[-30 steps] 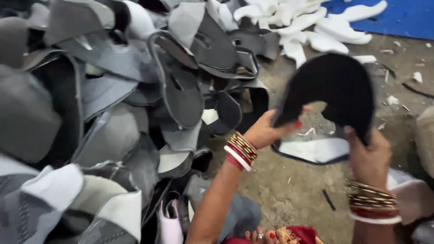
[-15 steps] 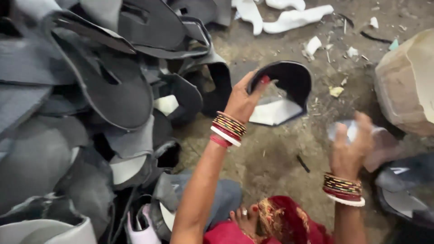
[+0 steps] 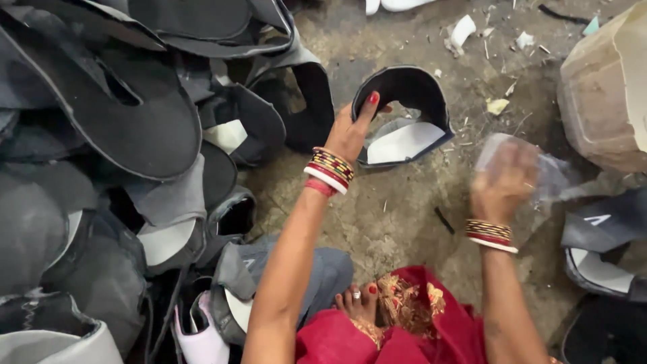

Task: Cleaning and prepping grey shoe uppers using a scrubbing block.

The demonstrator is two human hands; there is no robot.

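My left hand [image 3: 350, 131] grips the rim of a black curved shoe upper [image 3: 411, 91] with a white lining inside, held just above the dirt floor. Striped bangles ring that wrist. My right hand [image 3: 502, 185] is blurred by motion and closes on a crumpled clear plastic bag [image 3: 539, 172] to the right of the upper. It wears bangles too. A bare foot with a toe ring [image 3: 357, 303] and red cloth [image 3: 404, 330] lie below, between my arms.
A big heap of black and grey shoe uppers [image 3: 121, 135] fills the left side. A tan sack [image 3: 603, 87] stands at the upper right, more grey uppers [image 3: 606, 243] at the right edge. White scraps [image 3: 465, 30] litter the dirt floor [image 3: 397, 216].
The view has tilted down and right. My left hand has lowered the black upper toward the floor. My right hand let go of the upper and took hold of the clear plastic bag.
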